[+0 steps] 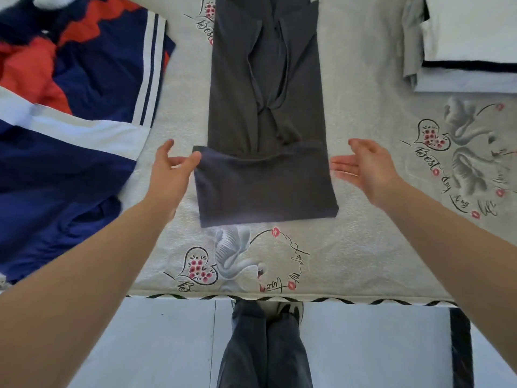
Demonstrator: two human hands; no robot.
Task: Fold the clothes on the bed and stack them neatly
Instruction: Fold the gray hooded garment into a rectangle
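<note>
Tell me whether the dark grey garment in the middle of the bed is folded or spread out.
Partly folded. The dark grey garment lies as a narrow strip, sides turned in, with its near end doubled back over itself; the far length is still unfolded.

Gray shirt (265, 107), btm hem folded up, mid-bed.

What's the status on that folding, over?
Left hand touching grey shirt edge, right hand open beside it. Bottom folded up once. Nothing in the way.

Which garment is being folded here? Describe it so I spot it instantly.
On the printed bedsheet, look at the middle strip between both hands. The dark grey shirt lies there, its near end folded over; its neighbours are a navy-red-white pile and a white stack.
</note>
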